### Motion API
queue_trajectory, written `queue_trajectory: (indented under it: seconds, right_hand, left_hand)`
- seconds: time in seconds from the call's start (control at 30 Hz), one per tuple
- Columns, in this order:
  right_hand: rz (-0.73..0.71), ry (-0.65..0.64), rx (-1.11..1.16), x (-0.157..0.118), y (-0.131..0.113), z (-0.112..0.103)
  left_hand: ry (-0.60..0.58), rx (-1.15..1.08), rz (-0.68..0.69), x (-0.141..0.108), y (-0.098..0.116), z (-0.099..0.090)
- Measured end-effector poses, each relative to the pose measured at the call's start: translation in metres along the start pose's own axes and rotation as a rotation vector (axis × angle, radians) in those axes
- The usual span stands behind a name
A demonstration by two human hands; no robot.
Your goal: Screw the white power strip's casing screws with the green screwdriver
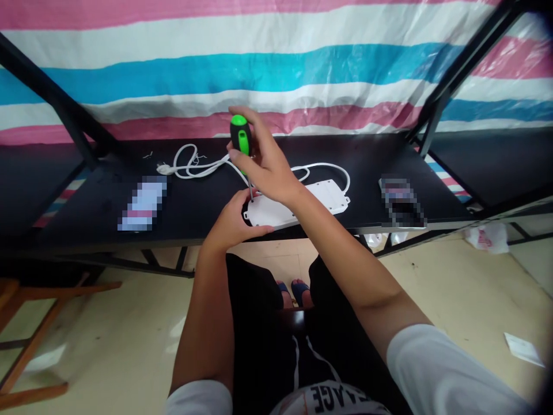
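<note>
A white power strip (326,199) lies face down on the black table, small screw holes showing in its back. My left hand (235,222) grips its left end, thumb along the near edge and fingers on the far side. In my right hand (268,164) is a screwdriver (240,135) with a green and black handle, held upright. Its shaft reaches down to a hole near the strip's far left corner; whether a screw sits there I cannot tell. The strip's white cord (201,167) loops behind it, and the plug (164,169) rests to the left.
A blurred-out phone-like object (144,204) lies on the table (207,210) at left, another (401,202) at right. Black metal bars (436,115) slant up at both sides. Striped plastic sheeting (276,69) hangs behind. A wooden stool (38,334) stands at lower left.
</note>
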State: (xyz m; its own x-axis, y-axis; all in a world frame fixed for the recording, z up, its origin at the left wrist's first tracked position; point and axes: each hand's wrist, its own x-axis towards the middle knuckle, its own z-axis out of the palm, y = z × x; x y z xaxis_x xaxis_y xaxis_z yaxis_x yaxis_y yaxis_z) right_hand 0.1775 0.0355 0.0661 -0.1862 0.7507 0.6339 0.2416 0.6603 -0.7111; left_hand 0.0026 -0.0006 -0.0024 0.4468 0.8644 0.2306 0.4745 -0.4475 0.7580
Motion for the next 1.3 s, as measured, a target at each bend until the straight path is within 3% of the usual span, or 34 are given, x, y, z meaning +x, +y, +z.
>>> queue_trajectory:
  seconds: [0.2,0.37,0.67,0.77,0.87,1.13,1.3]
  right_hand:
    - [0.027,0.090,-0.095,0.010,0.013,0.014]
    - [0.026,0.157,-0.003,0.010,0.023,0.019]
    - [-0.136,0.286,0.138,0.005,-0.003,0.005]
    - [-0.082,0.330,0.052,0.002,-0.013,0.003]
    - [-0.044,0.297,0.007,-0.001,-0.018,-0.001]
    - [-0.140,0.145,0.077,0.005,-0.015,-0.003]
    - [-0.136,0.177,0.133,0.002,-0.014,-0.005]
  left_hand:
    - [0.017,0.044,0.006,0.001,-0.004,0.000]
    - [0.010,0.061,0.011,0.002,-0.003,-0.001]
    - [0.022,0.064,-0.030,0.000,-0.005,0.000]
    - [0.029,0.063,-0.028,0.001,-0.006,0.001]
    - [0.031,0.067,-0.031,0.001,-0.007,0.001]
    - [0.042,0.082,-0.030,-0.001,-0.004,0.000]
    - [0.034,0.078,-0.019,-0.001,0.000,0.000]
